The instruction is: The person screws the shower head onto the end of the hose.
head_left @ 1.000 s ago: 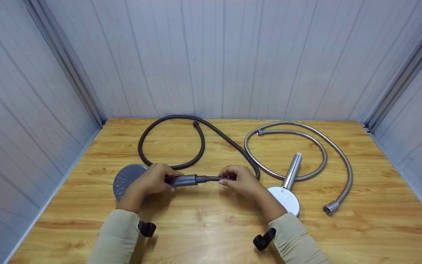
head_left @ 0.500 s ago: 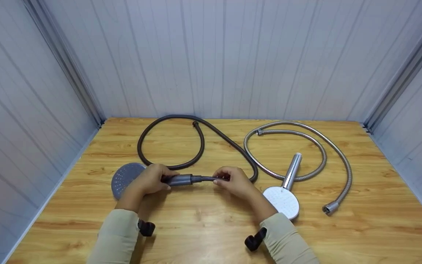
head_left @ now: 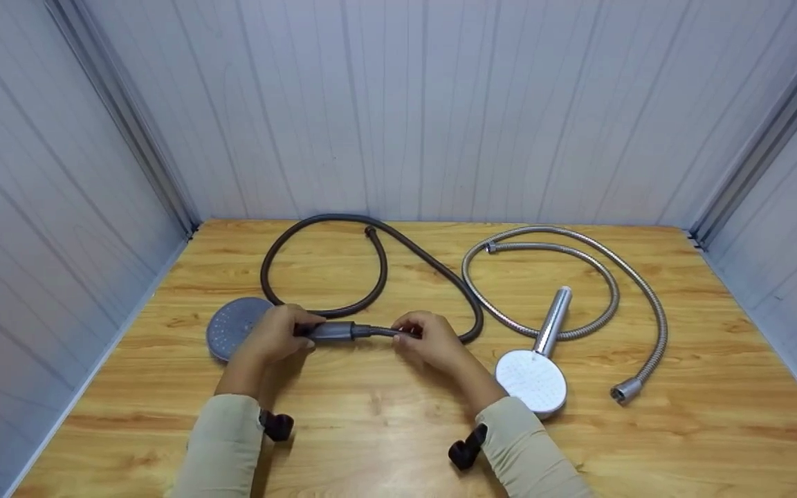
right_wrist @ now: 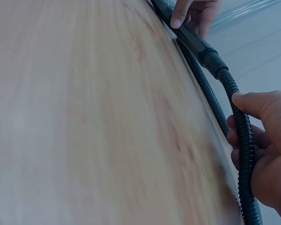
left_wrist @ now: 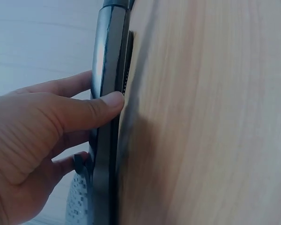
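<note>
Woodgrain tabletop [head_left: 371, 443], left hand [head_left: 275, 337] around a grey shower-head handle [head_left: 333, 332], right hand [head_left: 434, 342] around its dark hose [right_wrist: 246, 140].

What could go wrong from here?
1. The right hand grips the dark hose just past the collar; pulling might strain that connection.
2. The dark hose runs close by the silver hose; dragging one could disturb the other.
3. The right sleeve overlaps the white-faced shower head in the head view; an arm swing may bump it.
</note>
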A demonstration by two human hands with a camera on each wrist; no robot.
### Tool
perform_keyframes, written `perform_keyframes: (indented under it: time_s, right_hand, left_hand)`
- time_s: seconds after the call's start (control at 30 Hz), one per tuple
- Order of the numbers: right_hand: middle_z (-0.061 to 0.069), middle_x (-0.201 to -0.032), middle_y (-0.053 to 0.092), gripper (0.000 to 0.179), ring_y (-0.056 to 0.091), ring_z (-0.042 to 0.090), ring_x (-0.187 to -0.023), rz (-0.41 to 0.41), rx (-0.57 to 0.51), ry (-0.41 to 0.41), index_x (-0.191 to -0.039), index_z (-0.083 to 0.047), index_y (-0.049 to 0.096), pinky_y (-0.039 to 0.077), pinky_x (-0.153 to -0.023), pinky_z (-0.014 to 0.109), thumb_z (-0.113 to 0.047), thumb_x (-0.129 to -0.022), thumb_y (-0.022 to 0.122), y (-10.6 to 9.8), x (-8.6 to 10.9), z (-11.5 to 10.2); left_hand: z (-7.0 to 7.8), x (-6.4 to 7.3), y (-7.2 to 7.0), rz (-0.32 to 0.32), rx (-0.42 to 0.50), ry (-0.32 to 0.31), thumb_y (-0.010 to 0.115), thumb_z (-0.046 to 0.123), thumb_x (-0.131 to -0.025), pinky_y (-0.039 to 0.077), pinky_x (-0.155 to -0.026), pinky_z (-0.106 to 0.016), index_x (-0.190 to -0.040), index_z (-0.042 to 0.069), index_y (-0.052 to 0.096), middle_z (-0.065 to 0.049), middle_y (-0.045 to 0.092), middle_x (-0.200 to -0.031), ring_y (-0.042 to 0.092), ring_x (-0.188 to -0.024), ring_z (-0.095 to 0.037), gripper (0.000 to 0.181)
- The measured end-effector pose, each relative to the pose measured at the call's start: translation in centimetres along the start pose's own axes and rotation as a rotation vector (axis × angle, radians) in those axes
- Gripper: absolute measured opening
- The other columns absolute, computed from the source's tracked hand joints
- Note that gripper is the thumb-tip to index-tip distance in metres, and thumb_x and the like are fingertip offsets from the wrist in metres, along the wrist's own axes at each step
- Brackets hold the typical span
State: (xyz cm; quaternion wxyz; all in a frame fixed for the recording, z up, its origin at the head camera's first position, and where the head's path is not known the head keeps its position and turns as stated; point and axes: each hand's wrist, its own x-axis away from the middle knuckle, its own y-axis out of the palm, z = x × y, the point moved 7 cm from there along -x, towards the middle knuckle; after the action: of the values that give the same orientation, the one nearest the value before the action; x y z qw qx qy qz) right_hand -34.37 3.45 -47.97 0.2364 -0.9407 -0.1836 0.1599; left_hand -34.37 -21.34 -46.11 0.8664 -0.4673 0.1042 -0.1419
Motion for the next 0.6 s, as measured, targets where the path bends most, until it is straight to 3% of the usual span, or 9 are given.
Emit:
perform_keyframes:
  time_s: [0.27, 0.6]
  right_hand:
    - [0.000, -0.087, 0.063, 0.011, 0.055, 0.013, -0.078, 0.004, 0.043, 0.000, -0.099, -0.007, 0.073, 0.047, -0.072, 0.031, -0.009, -0.089, 0.069, 0.2, -0.2, -0.1]
    - [0.002, -0.089, 0.063, 0.012, 0.056, 0.015, -0.081, -0.019, 0.104, -0.012, -0.100, -0.005, 0.074, 0.048, -0.074, 0.031, -0.006, -0.089, 0.067, 1.2, -0.4, -0.3]
  left_hand:
    - [-0.9, -0.3, 0.3, 0.031, 0.107, -0.053, 0.080, 0.021, -0.081, 0.050, -0.089, -0.044, -0.113, 0.009, 0.074, -0.009, 0.070, -0.108, 0.063, -0.101, -0.024, 0.035]
    - [-1.4, -0.5, -0.3, 0.018, 0.056, -0.097, 0.079, 0.018, -0.082, 0.050, -0.086, -0.045, -0.108, 0.007, 0.076, -0.010, 0.071, -0.104, 0.063, -0.097, -0.024, 0.028]
